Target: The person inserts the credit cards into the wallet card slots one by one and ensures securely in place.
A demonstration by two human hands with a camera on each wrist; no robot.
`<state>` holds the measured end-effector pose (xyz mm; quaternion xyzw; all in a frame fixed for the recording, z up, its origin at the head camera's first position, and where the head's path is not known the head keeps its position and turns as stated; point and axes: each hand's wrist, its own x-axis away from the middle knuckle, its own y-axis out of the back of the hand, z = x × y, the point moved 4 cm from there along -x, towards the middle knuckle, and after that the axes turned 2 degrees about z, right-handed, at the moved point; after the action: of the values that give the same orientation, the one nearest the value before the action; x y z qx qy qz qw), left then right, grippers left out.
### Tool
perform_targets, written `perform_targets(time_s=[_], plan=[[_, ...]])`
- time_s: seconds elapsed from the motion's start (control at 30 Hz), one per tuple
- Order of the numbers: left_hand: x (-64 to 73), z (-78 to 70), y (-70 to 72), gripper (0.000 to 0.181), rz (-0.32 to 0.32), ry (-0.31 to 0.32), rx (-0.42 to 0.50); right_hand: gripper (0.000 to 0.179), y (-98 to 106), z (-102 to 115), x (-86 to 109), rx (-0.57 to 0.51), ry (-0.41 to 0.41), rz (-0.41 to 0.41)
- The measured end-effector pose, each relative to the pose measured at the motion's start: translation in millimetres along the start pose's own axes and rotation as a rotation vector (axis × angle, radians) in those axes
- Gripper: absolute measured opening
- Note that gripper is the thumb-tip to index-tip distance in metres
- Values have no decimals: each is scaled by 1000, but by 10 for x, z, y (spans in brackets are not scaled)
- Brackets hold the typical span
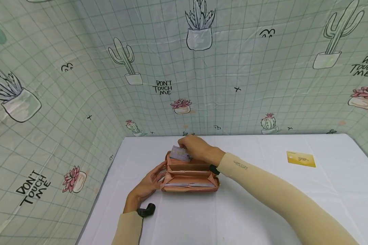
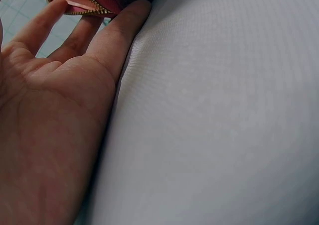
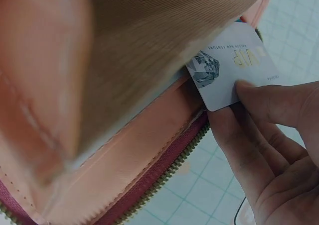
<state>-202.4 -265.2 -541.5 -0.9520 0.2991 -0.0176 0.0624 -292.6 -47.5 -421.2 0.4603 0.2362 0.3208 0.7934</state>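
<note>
An unzipped pink wallet (image 1: pixel 190 173) with several compartments stands spread on the table. My left hand (image 1: pixel 150 182) holds its left end, fingertips and thumb at the zippered edge; in the left wrist view that hand (image 2: pixel 65 70) reaches up to the brass zipper (image 2: pixel 92 1). At the wallet's back section my right hand (image 1: pixel 197 148) pinches a pale card (image 1: pixel 179 153) between thumb and fingers. Seen in the right wrist view, the card (image 3: pixel 232 65) bears "VIP" and a diamond picture, and its inner part is hidden behind the wallet's divider (image 3: pixel 149 46).
A yellow card (image 1: pixel 301 159) lies on the white table (image 1: pixel 248 217), off to the right. White card edges (image 1: pixel 184 185) show in the wallet's front pocket. A cloth with cactus drawings (image 1: pixel 220 68) hangs behind the table and along the left side.
</note>
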Motion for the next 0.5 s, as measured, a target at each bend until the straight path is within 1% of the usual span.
perform_targets(time_s=[0.07, 0.2, 0.33, 0.5], plan=[[-2, -7, -2, 101, 1, 1, 4, 21, -9, 5, -19, 13, -6, 9], [-8, -7, 0, 100, -3, 0, -3, 22, -34, 7, -55, 45, 3, 23], [-11, 0, 2, 101, -6, 7, -15, 23, -62, 22, -82, 59, 42, 63], [-15, 9, 6, 102, -9, 22, -26, 22, -85, 47, -92, 104, 83, 101]])
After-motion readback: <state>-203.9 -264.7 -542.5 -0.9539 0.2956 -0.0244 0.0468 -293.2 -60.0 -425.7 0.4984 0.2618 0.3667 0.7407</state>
